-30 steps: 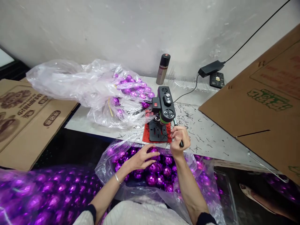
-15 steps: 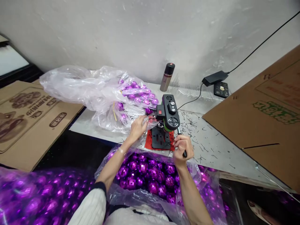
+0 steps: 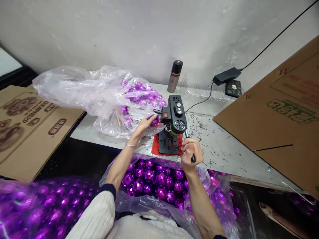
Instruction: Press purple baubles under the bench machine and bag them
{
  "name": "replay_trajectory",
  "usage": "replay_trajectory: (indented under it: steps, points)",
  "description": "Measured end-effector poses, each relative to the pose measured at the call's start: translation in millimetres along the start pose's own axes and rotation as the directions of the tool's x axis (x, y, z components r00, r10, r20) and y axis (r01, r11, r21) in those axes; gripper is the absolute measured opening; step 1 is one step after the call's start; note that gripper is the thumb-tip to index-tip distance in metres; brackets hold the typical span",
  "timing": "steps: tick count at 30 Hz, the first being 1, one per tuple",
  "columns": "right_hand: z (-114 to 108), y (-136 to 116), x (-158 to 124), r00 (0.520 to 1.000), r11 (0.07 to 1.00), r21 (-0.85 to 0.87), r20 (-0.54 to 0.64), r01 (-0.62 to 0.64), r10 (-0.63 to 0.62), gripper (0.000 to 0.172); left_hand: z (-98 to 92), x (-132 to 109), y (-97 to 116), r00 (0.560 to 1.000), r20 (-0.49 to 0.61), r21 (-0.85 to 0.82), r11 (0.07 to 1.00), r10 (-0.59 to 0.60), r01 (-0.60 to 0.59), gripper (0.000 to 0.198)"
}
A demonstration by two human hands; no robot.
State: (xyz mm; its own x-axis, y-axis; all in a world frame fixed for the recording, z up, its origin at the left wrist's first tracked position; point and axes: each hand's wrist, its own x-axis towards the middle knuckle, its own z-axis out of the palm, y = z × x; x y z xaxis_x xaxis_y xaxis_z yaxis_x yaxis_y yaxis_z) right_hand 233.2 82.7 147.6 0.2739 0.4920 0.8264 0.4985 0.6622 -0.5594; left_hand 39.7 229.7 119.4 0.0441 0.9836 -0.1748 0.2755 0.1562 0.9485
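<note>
Between the fingers of my left hand point(image 3: 144, 124) is a shiny purple mirror-faceted ball point(image 3: 154, 119), just left of a small black bench machine point(image 3: 177, 114). My right hand point(image 3: 192, 153) is wrapped round the machine's lever handle point(image 3: 193, 158), whose black tip shows below the fist. The machine has a red switch, round vents and a slotted black base plate point(image 3: 167, 143) on a red mat point(image 3: 156, 146). Behind my left hand lies a clear plastic bag point(image 3: 99, 96) with purple balls in it. Below my hands an open bag holds many more faceted balls point(image 3: 159, 179).
A spray can point(image 3: 175, 76) stands by the wall. A black power adapter point(image 3: 226, 76) rests beside a dark phone-like object point(image 3: 233, 88). Short dark bits litter the worktop point(image 3: 216, 139). Cardboard boxes flank it, one left point(image 3: 27, 132) and one right point(image 3: 281, 109).
My left hand has moved slightly left and up, and a purple ball now shows in its fingers. My right hand stays on the lever. The whole view has shifted a little.
</note>
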Motion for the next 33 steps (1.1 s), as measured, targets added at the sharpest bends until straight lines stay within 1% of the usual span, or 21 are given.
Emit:
replay_trajectory:
  steps: [2,4,6,8,11,14,16,18,20,22,25,30,33]
  points:
    - [0,-6,9,1.000,1.000,0.002,-0.011,-0.015,0.015,0.037,-4.6,-29,-18,0.998,0.055,-0.135,0.991,0.011,-0.004,0.052]
    - [1,-11,19,0.999,0.999,-0.010,-0.009,-0.046,0.045,0.037,0.0,-55,-38,0.995,0.063,-0.234,0.970,0.076,-0.059,0.055]
    - [0,-16,29,0.998,0.997,-0.023,0.001,-0.069,0.069,0.038,13.2,-72,-57,0.988,0.059,-0.300,0.947,0.142,-0.118,0.058]
    - [0,-18,36,0.997,0.997,-0.028,0.013,-0.078,0.078,0.038,31.3,-79,-71,0.983,0.038,-0.310,0.937,0.182,-0.161,0.060]
    - [-1,-19,38,0.997,0.997,-0.023,0.025,-0.078,0.078,0.038,57.2,-77,-79,0.975,-0.011,-0.251,0.943,0.224,-0.219,0.060]
    - [-2,-18,35,0.997,0.997,-0.023,0.032,-0.073,0.074,0.038,71.2,-71,-76,0.951,-0.050,-0.116,0.944,0.305,-0.309,0.059]
    - [-2,-17,33,0.997,0.998,-0.029,0.042,-0.061,0.062,0.036,72.3,-68,-73,0.931,-0.038,0.002,0.932,0.362,-0.363,0.060]
    - [-3,-16,30,0.998,0.999,-0.031,0.049,-0.043,0.044,0.034,68.9,-68,-71,0.914,0.000,0.108,0.909,0.405,-0.403,0.062]
    - [-3,-15,28,0.999,0.999,-0.023,0.045,-0.030,0.031,0.033,64.3,-71,-69,0.892,0.045,0.187,0.873,0.450,-0.450,0.064]
    - [-3,-14,26,0.999,1.000,-0.015,0.039,-0.026,0.027,0.033,61.7,-74,-69,0.859,0.083,0.236,0.827,0.506,-0.510,0.066]
    - [-4,-13,25,0.998,0.999,-0.029,0.046,-0.031,0.032,0.033,64.3,-75,-71,0.816,0.110,0.265,0.774,0.568,-0.574,0.066]
    - [-5,-12,20,0.998,0.999,-0.042,0.062,-0.013,0.015,0.031,74.8,-68,-77,0.798,0.088,0.284,0.753,0.596,-0.593,0.067]
    - [-5,-6,12,0.999,0.999,-0.037,0.048,0.016,-0.014,0.031,75.7,-67,-80,0.771,0.091,0.252,0.735,0.630,-0.630,0.067]
